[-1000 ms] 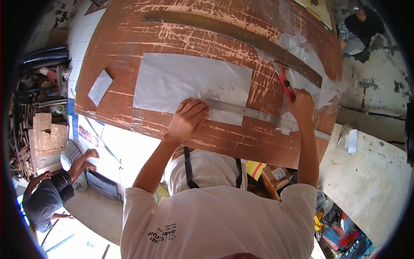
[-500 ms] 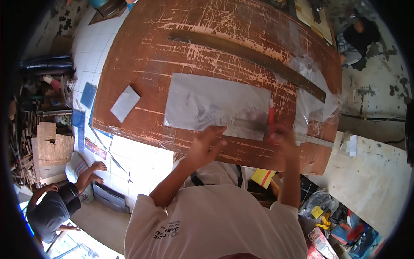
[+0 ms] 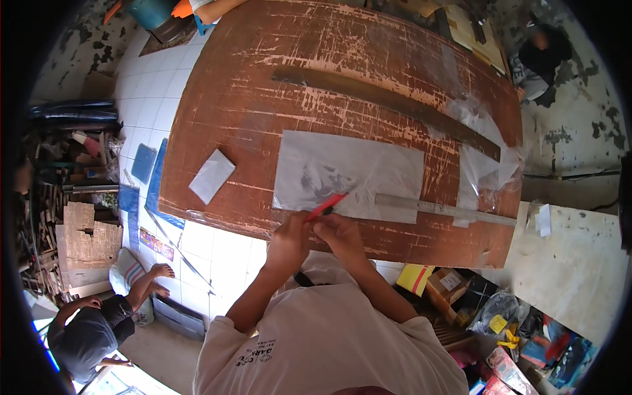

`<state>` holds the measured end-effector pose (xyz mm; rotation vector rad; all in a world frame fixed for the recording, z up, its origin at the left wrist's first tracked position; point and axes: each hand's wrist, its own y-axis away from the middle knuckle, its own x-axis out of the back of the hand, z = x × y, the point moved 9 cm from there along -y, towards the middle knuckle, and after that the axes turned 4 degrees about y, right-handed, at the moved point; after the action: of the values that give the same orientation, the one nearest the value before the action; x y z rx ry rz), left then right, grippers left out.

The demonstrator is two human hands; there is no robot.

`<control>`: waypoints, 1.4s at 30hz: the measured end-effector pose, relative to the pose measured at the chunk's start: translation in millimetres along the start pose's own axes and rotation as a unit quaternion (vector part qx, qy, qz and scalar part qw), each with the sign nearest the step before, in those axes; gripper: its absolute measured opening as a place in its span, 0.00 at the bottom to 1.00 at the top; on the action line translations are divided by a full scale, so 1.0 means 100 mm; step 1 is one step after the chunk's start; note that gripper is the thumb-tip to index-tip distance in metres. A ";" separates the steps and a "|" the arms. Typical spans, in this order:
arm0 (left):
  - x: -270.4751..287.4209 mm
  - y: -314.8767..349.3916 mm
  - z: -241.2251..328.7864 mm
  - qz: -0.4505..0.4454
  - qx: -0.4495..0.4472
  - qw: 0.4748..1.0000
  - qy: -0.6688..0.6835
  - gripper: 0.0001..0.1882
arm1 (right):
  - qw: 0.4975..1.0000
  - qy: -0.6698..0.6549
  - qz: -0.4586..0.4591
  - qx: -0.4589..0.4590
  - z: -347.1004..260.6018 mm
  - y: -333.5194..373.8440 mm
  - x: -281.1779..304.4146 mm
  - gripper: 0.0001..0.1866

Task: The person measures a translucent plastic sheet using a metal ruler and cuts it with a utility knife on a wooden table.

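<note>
A red cutter knife [image 3: 327,206] slants up and to the right over the near edge of a clear plastic sheet [image 3: 368,161]. My left hand [image 3: 288,245] is closed around the knife's lower end. Against it, my right hand [image 3: 341,240] has its fingers bent together beside the knife; what they pinch is hidden. A metal ruler [image 3: 447,209] lies across the sheet's near right corner and runs on to the right along the table. The sheet rests flat on a scratched brown tabletop [image 3: 230,99].
A long dark strip [image 3: 395,105] lies beyond the sheet. Left of it is a folded whitish packet [image 3: 212,176]; crumpled plastic [image 3: 484,171] lies at right. A co-worker's forearm [image 3: 217,9] rests at the far left edge. Other people sit at lower left and far right.
My right hand has brought the knife leftward from the sheet's right edge. My left hand has come off the sheet to meet it. A co-worker's forearm now shows at the far left table edge.
</note>
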<state>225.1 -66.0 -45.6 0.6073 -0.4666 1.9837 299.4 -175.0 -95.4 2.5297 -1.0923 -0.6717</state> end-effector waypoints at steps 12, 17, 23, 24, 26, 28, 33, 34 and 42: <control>2.49 2.74 -2.94 0.607 0.339 0.655 0.296 0.12 | 0.977 0.117 0.118 0.133 -0.25 -0.31 0.67 0.11; 3.64 4.26 -3.10 0.763 0.376 0.503 0.152 0.20 | 0.939 0.232 0.155 0.202 -0.27 -0.40 0.84 0.10; 4.10 4.66 -2.87 0.826 0.358 0.425 0.092 0.18 | 0.809 0.433 0.181 0.355 -0.48 -0.21 0.62 0.08; 4.10 4.65 -2.90 0.835 0.353 0.410 0.099 0.16 | 0.793 0.445 0.182 0.373 -0.52 -0.17 0.56 0.08; 4.16 4.67 -2.99 0.835 0.348 0.414 0.102 0.15 | 0.779 0.456 0.183 0.390 -0.55 -0.07 0.48 0.09; 4.23 4.69 -3.09 0.834 0.344 0.418 0.104 0.15 | 0.764 0.482 0.183 0.388 -0.54 0.04 0.47 0.08; 4.26 4.54 -3.31 0.827 0.353 0.422 0.118 0.15 | 0.737 0.499 0.235 0.392 -0.45 0.24 0.66 0.08; 4.30 4.50 -3.33 0.823 0.355 0.428 0.116 0.15 | 0.727 0.500 0.248 0.400 -0.43 0.28 0.70 0.08; 4.35 4.39 -3.57 0.797 0.370 0.462 0.121 0.15 | 0.689 0.529 0.265 0.418 -0.44 0.29 0.70 0.09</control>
<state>-418.6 236.2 -104.1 0.2109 0.3519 4.1563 347.1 -242.0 -66.5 2.1808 -1.6121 1.5862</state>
